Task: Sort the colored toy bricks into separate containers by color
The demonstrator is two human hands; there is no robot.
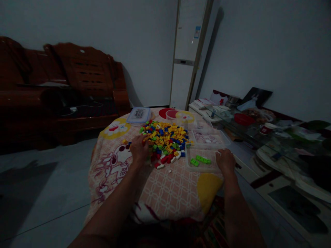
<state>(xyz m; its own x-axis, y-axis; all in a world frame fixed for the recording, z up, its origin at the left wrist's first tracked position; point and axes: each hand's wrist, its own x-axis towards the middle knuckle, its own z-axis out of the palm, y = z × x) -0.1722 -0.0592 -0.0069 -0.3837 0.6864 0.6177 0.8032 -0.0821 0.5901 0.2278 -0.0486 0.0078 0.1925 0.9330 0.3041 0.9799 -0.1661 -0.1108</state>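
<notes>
A heap of small toy building bricks (168, 136) in yellow, blue, green, red and white lies on the cloth-covered table. My left hand (139, 150) is at the heap's left edge, fingers curled down against the bricks; whatever they pinch is hidden. To the right of the heap is a clear plastic container (191, 168) with a few bright green bricks (203, 159) inside. My right hand (226, 160) is closed over the right rim of this container. One loose white brick (170, 171) sits apart in front of the heap.
Behind the container stand more clear plastic boxes (224, 137). A stack of blue-rimmed lids (139, 115) lies at the table's back left. To the right is a cluttered glass-topped cabinet (248, 132) with a paper cup (267, 128). A wooden bench (85, 75) stands at left.
</notes>
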